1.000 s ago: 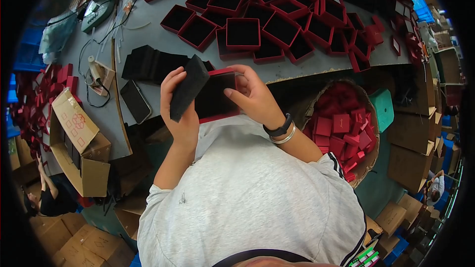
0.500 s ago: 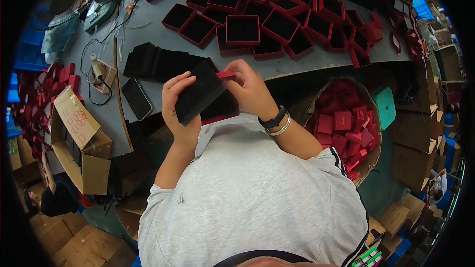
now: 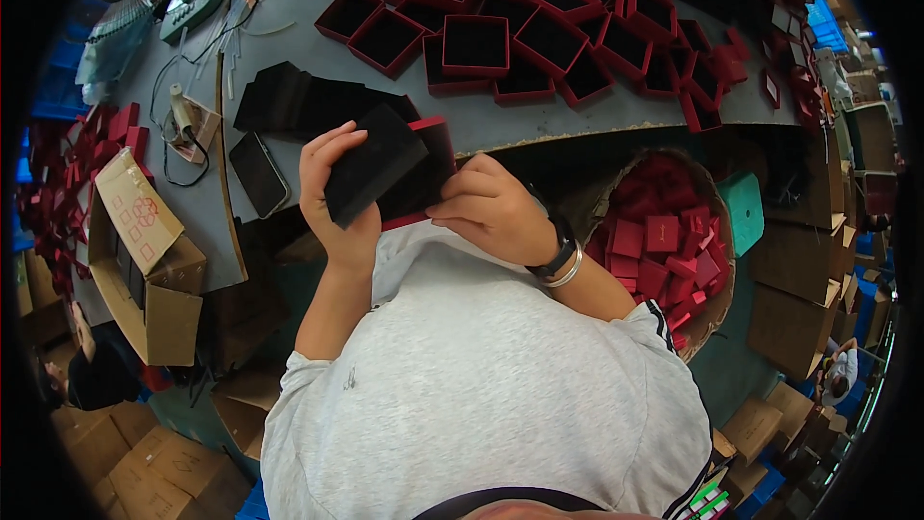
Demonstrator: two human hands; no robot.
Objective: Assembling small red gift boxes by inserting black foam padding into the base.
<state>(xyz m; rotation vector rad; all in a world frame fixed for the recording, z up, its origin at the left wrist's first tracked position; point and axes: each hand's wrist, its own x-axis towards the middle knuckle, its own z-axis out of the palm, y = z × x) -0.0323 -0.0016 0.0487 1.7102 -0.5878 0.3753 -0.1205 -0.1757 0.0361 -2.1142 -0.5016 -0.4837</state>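
Observation:
My left hand (image 3: 337,193) is closed round a flat black insert pad (image 3: 375,162), held tilted above the table's front edge. Partly behind that pad is a red box (image 3: 438,146) with a dark inside; its upper right wall shows, and the pad hides much of the rest. With bent fingers, my right hand (image 3: 496,212) grips the box's right side. How far the pad sits inside the box I cannot tell. Just beyond my left hand, more black insert pads (image 3: 308,106) lie in a pile on the table.
Many open red boxes (image 3: 476,46) with black insides cover the far part of the grey table (image 3: 318,48). A phone (image 3: 258,176) and an open carton (image 3: 173,313) are at left. A large round container (image 3: 727,308) of red boxes stands at right, beside a teal stool (image 3: 743,212).
My right hand has slid from the box's upper edge down to its right side. More of the box's red wall shows now. My left hand keeps its hold on the pad.

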